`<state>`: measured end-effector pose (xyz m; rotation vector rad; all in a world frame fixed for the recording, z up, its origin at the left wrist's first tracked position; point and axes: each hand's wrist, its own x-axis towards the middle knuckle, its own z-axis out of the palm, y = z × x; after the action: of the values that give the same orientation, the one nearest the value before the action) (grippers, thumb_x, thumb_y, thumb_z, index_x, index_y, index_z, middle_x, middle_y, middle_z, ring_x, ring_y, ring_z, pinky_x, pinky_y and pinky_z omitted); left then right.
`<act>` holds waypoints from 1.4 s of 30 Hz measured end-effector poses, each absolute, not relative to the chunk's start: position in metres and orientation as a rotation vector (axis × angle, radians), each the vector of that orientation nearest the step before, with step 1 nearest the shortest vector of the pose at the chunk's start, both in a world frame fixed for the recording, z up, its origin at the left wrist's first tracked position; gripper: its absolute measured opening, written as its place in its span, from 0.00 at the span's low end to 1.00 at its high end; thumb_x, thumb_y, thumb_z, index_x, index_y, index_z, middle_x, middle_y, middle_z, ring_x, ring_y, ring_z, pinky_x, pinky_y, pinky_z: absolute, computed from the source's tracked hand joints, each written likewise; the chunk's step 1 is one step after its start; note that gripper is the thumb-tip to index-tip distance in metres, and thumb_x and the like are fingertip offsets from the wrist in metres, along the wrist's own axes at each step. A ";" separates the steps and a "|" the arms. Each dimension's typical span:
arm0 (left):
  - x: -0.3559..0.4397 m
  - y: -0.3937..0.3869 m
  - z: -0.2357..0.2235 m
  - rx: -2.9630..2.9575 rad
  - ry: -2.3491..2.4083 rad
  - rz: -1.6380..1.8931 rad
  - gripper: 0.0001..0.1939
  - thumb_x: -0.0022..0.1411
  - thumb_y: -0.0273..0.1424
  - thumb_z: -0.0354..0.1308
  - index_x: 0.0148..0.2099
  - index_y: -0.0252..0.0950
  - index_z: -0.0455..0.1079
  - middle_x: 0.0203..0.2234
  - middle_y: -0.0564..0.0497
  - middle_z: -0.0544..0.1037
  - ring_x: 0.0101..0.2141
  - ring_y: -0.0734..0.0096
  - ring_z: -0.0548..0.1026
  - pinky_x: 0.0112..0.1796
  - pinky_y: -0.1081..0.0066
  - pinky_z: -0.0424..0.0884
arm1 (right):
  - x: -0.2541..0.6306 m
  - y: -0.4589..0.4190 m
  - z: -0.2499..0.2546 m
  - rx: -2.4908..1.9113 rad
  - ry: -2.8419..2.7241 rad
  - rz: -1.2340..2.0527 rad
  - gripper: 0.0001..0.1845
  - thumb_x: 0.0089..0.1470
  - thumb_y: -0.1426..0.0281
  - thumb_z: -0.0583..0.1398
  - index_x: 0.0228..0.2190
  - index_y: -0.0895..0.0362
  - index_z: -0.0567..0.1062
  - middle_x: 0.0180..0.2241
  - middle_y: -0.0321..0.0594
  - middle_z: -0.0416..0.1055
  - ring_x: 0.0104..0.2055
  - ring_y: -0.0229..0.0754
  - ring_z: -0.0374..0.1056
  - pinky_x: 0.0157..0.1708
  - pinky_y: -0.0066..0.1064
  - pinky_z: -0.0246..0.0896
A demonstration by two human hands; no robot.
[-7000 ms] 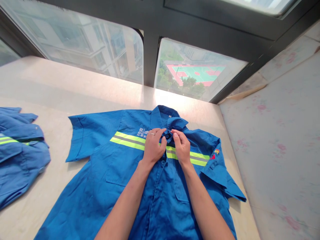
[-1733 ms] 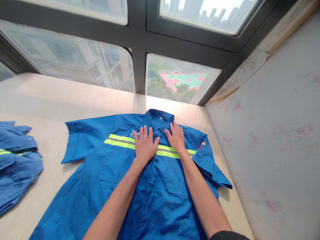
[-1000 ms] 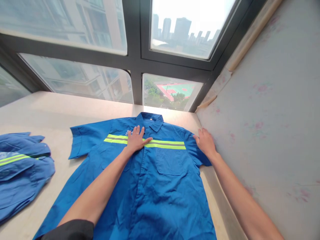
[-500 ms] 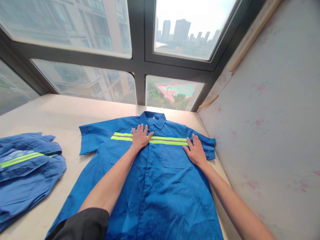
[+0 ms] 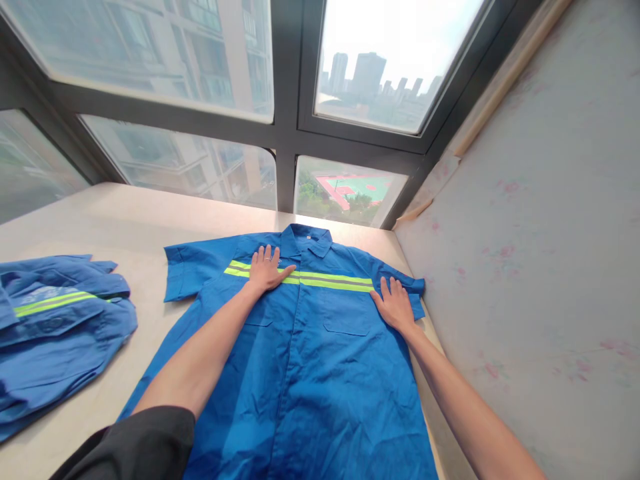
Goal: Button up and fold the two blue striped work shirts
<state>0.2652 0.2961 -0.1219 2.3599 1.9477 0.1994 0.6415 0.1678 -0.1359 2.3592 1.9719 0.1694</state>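
Observation:
A blue short-sleeved work shirt (image 5: pixel 320 380) lies spread out, front side up, its collar toward the window. A yellow-green and grey reflective band runs across its chest. My left hand (image 5: pixel 266 270) rests flat on the chest at the band, fingers apart, with a ring on one finger. Over by the base of the sleeve at the right, my right hand (image 5: pixel 394 305) lies flat on the cloth, fingers stretched out. The shirt's lower end runs out of view, and my left forearm hides part of its front.
At the left lies another blue garment with a reflective stripe (image 5: pixel 60 347), bunched up. The pale board surface (image 5: pixel 130 213) meets a dark-framed window (image 5: pixel 286 160) at the back. A flower-patterned wall (image 5: pixel 540 253) stands close along the right side.
My left hand has slid left along the band. My right hand has moved slightly down, still on the sleeve area. The camera view has shifted a little.

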 end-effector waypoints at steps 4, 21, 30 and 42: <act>0.231 0.297 -0.117 2.133 2.244 0.183 0.44 0.66 0.57 0.32 0.71 0.31 0.51 0.69 0.34 0.49 0.68 0.40 0.43 0.62 0.40 0.38 | 0.643 0.168 -0.138 2.362 1.991 0.201 0.37 0.67 0.52 0.44 0.66 0.64 0.56 0.67 0.61 0.50 0.69 0.59 0.47 0.64 0.48 0.45; 0.153 0.311 -0.110 2.020 2.220 0.085 0.42 0.66 0.56 0.30 0.73 0.38 0.45 0.71 0.40 0.44 0.69 0.46 0.43 0.60 0.32 0.38 | 0.615 0.134 -0.112 2.305 1.950 0.548 0.34 0.66 0.56 0.46 0.59 0.71 0.67 0.60 0.66 0.61 0.62 0.65 0.57 0.60 0.56 0.45; 0.150 0.319 -0.109 2.034 2.203 0.107 0.43 0.65 0.57 0.30 0.72 0.37 0.46 0.70 0.39 0.44 0.68 0.44 0.44 0.59 0.30 0.38 | 0.643 0.108 -0.109 2.267 1.855 0.075 0.39 0.66 0.52 0.46 0.64 0.73 0.58 0.66 0.61 0.53 0.68 0.57 0.50 0.61 0.45 0.51; 0.150 0.321 -0.110 2.042 2.210 0.096 0.44 0.64 0.58 0.30 0.72 0.36 0.47 0.70 0.38 0.45 0.68 0.40 0.44 0.59 0.30 0.40 | 0.632 0.194 -0.103 2.282 1.896 -0.080 0.43 0.66 0.48 0.42 0.66 0.71 0.52 0.68 0.62 0.46 0.70 0.57 0.42 0.65 0.49 0.43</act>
<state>0.1498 0.3208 -0.1103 2.0419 2.2104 0.0960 0.6316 0.1939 -0.1030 2.2818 1.8960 -0.0802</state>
